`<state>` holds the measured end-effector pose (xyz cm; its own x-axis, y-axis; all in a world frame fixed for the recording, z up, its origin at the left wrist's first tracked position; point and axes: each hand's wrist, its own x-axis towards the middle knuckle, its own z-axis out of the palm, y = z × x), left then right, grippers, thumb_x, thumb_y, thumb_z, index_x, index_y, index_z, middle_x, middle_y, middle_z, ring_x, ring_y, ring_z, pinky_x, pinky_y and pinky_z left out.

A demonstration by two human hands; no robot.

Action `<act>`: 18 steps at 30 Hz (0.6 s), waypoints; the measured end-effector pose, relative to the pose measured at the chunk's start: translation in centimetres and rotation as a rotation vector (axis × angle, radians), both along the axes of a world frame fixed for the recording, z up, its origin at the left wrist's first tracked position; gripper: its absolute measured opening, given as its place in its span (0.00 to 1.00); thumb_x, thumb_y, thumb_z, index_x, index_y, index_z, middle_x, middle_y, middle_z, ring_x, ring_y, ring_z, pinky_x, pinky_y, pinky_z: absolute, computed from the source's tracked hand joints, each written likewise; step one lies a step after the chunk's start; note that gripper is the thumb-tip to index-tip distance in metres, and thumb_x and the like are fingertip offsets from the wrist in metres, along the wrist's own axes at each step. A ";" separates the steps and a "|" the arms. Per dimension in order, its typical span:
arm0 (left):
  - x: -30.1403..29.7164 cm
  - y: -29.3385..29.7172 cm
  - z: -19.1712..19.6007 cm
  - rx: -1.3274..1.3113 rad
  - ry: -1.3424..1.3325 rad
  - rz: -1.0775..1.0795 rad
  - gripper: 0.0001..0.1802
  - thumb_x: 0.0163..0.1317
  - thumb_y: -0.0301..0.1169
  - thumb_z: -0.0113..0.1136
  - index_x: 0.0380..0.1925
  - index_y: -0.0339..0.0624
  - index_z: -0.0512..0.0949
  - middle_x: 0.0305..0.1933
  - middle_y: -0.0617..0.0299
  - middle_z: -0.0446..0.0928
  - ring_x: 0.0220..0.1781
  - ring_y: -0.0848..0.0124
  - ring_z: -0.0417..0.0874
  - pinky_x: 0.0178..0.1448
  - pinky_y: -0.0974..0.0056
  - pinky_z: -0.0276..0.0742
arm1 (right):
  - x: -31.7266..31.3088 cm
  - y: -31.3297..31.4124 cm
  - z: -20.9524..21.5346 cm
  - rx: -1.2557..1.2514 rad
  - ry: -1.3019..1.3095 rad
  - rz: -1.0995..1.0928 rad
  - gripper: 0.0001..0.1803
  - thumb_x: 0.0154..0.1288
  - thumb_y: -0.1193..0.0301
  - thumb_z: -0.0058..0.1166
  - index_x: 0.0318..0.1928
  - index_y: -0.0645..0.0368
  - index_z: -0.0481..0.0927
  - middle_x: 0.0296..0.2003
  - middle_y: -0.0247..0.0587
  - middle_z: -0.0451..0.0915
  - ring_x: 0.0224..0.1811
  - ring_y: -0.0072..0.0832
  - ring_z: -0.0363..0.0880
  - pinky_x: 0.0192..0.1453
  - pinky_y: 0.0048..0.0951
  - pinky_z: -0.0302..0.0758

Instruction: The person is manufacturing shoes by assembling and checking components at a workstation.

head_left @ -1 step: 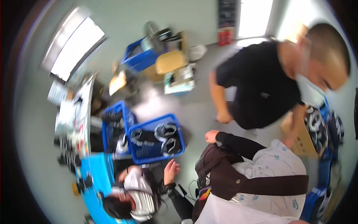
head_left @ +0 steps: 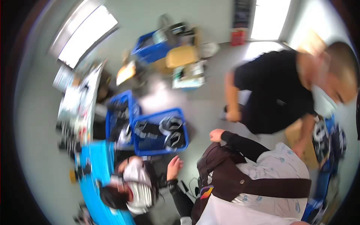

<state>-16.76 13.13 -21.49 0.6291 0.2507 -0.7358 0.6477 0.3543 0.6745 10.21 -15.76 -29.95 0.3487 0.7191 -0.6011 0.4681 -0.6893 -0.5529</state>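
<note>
Left hand (head_left: pixel 174 167) hanging near blue crate (head_left: pixel 155 153), fingers released, loosely parted; shoes (head_left: pixel 173 140) sitting inside crate. Right hand (head_left: pixel 216 135) hovering well apart from crate, blurred; cannot tell whether fingers clenching.

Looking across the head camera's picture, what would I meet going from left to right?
A bright window, the wearer's left hand, the right hand, some red canisters, then a bright opening.

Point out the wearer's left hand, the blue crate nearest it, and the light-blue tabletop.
Left hand (head_left: pixel 174 167): head view, middle of the hand.
Blue crate (head_left: pixel 161 152): head view, its near rim.
Light-blue tabletop (head_left: pixel 98 155): head view, a bare patch.
</note>
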 end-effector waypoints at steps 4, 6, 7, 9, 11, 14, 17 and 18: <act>8.0 -1.7 -10.4 0.024 0.073 -0.432 0.28 0.73 0.39 0.57 0.66 0.33 0.71 0.41 0.52 0.86 0.32 0.69 0.86 0.36 0.66 0.82 | 2.4 -12.0 1.6 -0.146 0.047 -0.329 0.18 0.60 0.60 0.53 0.38 0.61 0.87 0.29 0.50 0.86 0.30 0.39 0.87 0.44 0.42 0.82; 8.5 -1.9 -13.5 0.101 0.188 -0.487 0.27 0.72 0.38 0.56 0.65 0.33 0.72 0.40 0.51 0.86 0.31 0.67 0.87 0.35 0.64 0.83 | 2.1 -16.7 2.1 -0.255 0.189 -0.582 0.15 0.64 0.62 0.56 0.42 0.60 0.87 0.29 0.39 0.88 0.27 0.29 0.87 0.38 0.34 0.84; 7.4 -1.6 -14.9 0.126 0.257 -0.484 0.26 0.72 0.38 0.55 0.64 0.33 0.73 0.39 0.50 0.86 0.32 0.66 0.87 0.35 0.64 0.83 | 1.4 -18.0 2.1 -0.300 0.187 -0.648 0.15 0.65 0.65 0.56 0.44 0.61 0.86 0.30 0.39 0.88 0.25 0.28 0.87 0.34 0.32 0.84; 7.4 -0.9 -18.3 0.103 0.304 -0.524 0.24 0.71 0.38 0.55 0.61 0.33 0.75 0.41 0.50 0.87 0.33 0.65 0.88 0.37 0.62 0.84 | 0.1 -22.2 1.5 -0.313 0.335 -0.920 0.13 0.68 0.67 0.54 0.43 0.64 0.84 0.31 0.41 0.87 0.25 0.29 0.87 0.30 0.31 0.84; 11.1 1.5 -27.0 0.029 0.320 -0.748 0.24 0.71 0.39 0.50 0.55 0.29 0.77 0.44 0.47 0.87 0.30 0.61 0.88 0.37 0.56 0.84 | -2.6 -30.5 -0.2 -0.296 0.251 -1.007 0.12 0.68 0.68 0.53 0.41 0.65 0.84 0.31 0.42 0.88 0.25 0.32 0.88 0.28 0.32 0.84; 9.0 1.2 -28.6 0.332 0.276 -1.057 0.21 0.66 0.41 0.51 0.41 0.31 0.82 0.39 0.47 0.88 0.30 0.60 0.88 0.37 0.56 0.83 | -6.3 -35.0 -0.6 -0.263 0.308 -1.221 0.12 0.61 0.65 0.55 0.28 0.58 0.84 0.27 0.45 0.86 0.21 0.34 0.86 0.28 0.34 0.82; 8.7 0.6 -28.8 0.294 0.329 -0.882 0.21 0.66 0.39 0.53 0.45 0.30 0.80 0.40 0.47 0.87 0.31 0.60 0.88 0.38 0.54 0.84 | -10.8 -38.4 -1.2 -0.182 0.501 -1.561 0.12 0.69 0.64 0.55 0.38 0.61 0.81 0.29 0.47 0.87 0.25 0.40 0.87 0.27 0.38 0.84; 8.9 -0.5 -28.8 0.317 0.034 -1.073 0.21 0.66 0.37 0.54 0.50 0.30 0.78 0.43 0.45 0.87 0.32 0.59 0.88 0.38 0.54 0.84 | -12.1 -39.8 -0.2 -0.196 0.517 -1.573 0.13 0.71 0.64 0.54 0.43 0.62 0.79 0.29 0.48 0.86 0.23 0.41 0.87 0.25 0.39 0.85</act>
<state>-7.82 12.64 -50.29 0.6128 -0.2303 -0.7559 0.5345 -0.5838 0.6111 -1.85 -55.52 -30.13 0.3594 -0.2123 -0.9087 -0.8956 -0.3521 -0.2719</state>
